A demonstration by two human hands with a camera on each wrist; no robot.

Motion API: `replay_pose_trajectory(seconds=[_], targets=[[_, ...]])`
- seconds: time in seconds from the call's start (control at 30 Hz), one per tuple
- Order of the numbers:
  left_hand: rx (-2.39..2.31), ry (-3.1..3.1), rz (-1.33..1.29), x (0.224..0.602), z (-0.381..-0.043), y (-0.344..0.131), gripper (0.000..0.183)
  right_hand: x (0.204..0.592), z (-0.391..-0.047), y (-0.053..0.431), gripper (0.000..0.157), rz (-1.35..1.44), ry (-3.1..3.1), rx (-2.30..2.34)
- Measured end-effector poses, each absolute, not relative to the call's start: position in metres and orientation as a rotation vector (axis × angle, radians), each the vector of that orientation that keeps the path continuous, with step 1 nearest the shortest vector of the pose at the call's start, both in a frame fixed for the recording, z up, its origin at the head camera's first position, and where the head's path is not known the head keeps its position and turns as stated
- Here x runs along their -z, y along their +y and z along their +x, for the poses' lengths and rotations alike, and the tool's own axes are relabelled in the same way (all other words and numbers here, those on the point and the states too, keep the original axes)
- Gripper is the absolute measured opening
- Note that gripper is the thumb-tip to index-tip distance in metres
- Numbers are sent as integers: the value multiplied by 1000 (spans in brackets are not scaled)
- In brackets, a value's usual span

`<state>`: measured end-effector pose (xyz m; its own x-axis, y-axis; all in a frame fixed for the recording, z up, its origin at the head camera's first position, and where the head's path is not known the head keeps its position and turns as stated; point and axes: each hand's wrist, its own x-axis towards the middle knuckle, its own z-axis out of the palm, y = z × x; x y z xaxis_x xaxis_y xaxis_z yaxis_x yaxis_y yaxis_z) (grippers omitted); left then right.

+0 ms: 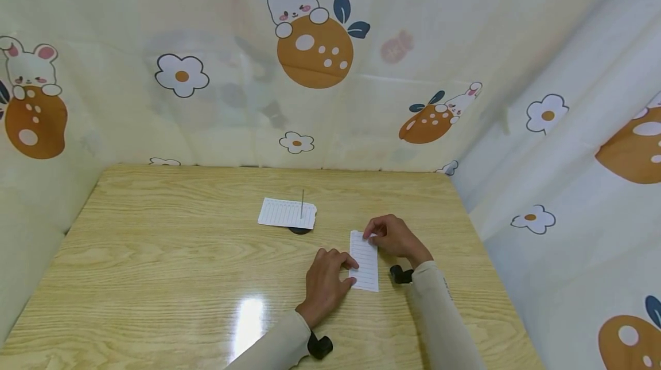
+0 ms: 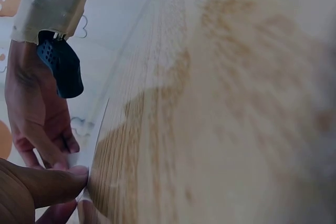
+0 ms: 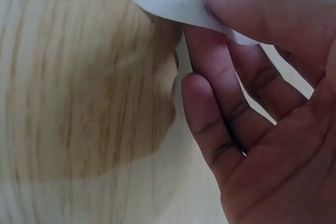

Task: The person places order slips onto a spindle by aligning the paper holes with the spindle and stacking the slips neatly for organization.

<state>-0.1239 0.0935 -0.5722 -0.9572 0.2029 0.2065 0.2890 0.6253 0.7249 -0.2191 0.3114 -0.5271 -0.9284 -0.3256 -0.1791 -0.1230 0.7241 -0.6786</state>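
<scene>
A small lined paper slip [image 1: 365, 269] is held between both hands on the right of the table. My right hand [image 1: 393, 236] pinches its upper right corner; the right wrist view shows the thumb [image 3: 247, 11] on the lined face and fingers behind it. At the slip's left edge is my left hand [image 1: 326, 281], its thumb and index finger gripping the paper. The left wrist view shows that thumb [image 2: 58, 182] at the paper's edge. Further back, a bill spike [image 1: 302, 201] with a round black base stands upright through another lined slip [image 1: 284, 212].
The wood-grain table [image 1: 155, 267] ends at a patterned curtain [image 1: 217, 123] at the back, with more curtain [image 1: 568, 186] along the right side. Black wrist devices [image 1: 320, 346] sit at both sleeves. A bright reflection lies near the table's front.
</scene>
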Motion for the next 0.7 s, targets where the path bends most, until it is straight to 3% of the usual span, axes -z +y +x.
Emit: replay_pose_trajectory(seconds=[0.33, 0.7], targets=[[1257, -2733, -428, 573, -123, 92, 26, 524, -217, 325, 25, -308, 2562, 1186], [1436, -2649, -380, 572, -121, 90, 15, 523, -211, 332, 11, -236, 2462, 1408]])
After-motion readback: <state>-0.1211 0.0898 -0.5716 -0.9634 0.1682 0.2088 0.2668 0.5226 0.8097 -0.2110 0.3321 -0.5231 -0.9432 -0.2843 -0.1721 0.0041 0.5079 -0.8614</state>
